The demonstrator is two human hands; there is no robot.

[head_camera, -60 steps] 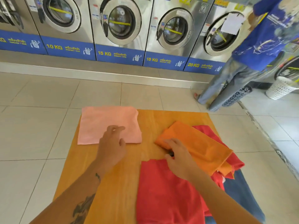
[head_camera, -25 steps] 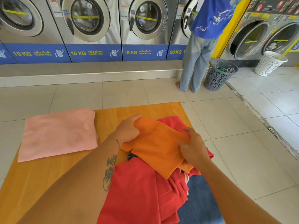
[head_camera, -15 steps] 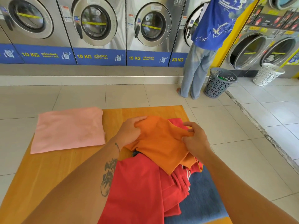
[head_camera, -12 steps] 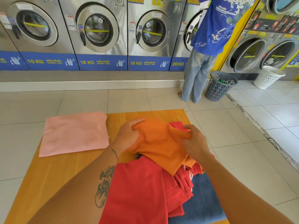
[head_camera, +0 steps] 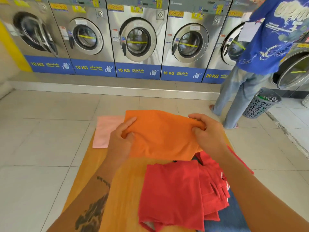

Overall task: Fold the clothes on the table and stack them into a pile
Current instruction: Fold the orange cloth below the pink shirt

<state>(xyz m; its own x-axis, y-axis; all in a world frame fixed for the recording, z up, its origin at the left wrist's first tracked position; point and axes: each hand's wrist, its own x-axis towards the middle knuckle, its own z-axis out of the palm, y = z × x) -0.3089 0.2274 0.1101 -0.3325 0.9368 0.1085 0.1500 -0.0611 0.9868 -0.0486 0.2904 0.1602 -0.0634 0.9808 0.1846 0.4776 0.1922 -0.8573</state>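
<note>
An orange cloth (head_camera: 160,134) hangs lifted above the wooden table (head_camera: 123,190), stretched between my two hands. My left hand (head_camera: 120,139) pinches its left edge and my right hand (head_camera: 207,133) grips its right corner. Behind it at the far left of the table lies a folded pink cloth (head_camera: 105,131), partly hidden by the orange one. Near me on the right is a heap with a red garment (head_camera: 173,193) on top and a blue garment (head_camera: 232,216) under it.
A row of steel washing machines (head_camera: 137,41) lines the far wall. A person in a blue shirt (head_camera: 267,39) stands at the right by an open machine, beside a grey laundry basket (head_camera: 262,102). Tiled floor (head_camera: 41,148) surrounds the table.
Both hands took the orange cloth off the heap, raised it and spread it out. The view swung, so the pink cloth now sits behind the orange one.
</note>
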